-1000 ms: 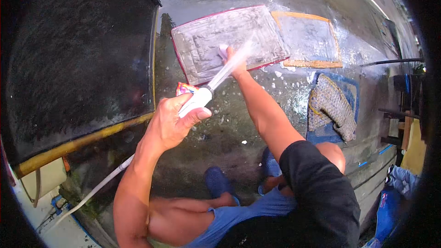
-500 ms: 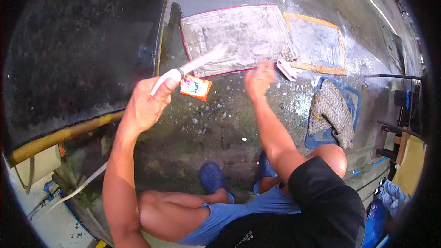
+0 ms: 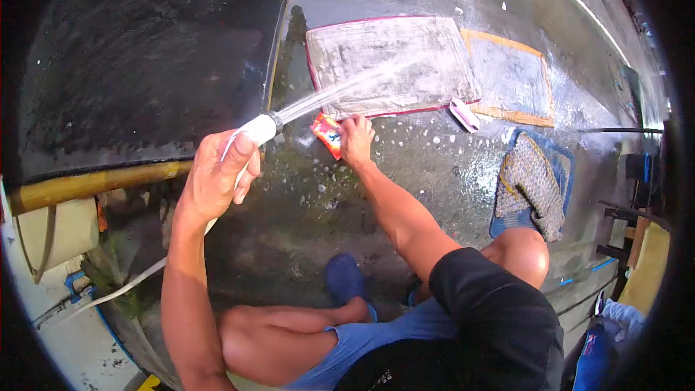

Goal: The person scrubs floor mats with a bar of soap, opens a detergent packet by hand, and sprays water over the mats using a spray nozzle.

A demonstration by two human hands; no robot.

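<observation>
My left hand (image 3: 221, 179) is closed around a white hand sprayer (image 3: 258, 132) on a white hose (image 3: 141, 275). A jet of water shoots from its head across the grey mat with a dark red border (image 3: 384, 65), which lies flat on the wet floor. My right hand (image 3: 356, 139) has its fingers closed on the right side of an orange-and-red detergent packet (image 3: 327, 135), just below the mat's near edge. The fingertips are partly hidden. A pale pink and white brush-like piece (image 3: 464, 115) lies at the mat's near right corner.
A second mat with a yellow border (image 3: 512, 76) lies beside the first. Nearer on the right, a grey woven cloth (image 3: 531, 181) is heaped on a blue mat (image 3: 566, 156). A big dark panel (image 3: 152, 65) with a yellow pole (image 3: 108, 182) fills the left. Suds dot the floor.
My right hand has moved left from near the pink piece to the packet, which is now tilted in its grasp. The sprayer's jet has become longer and reaches farther right over the mat.
</observation>
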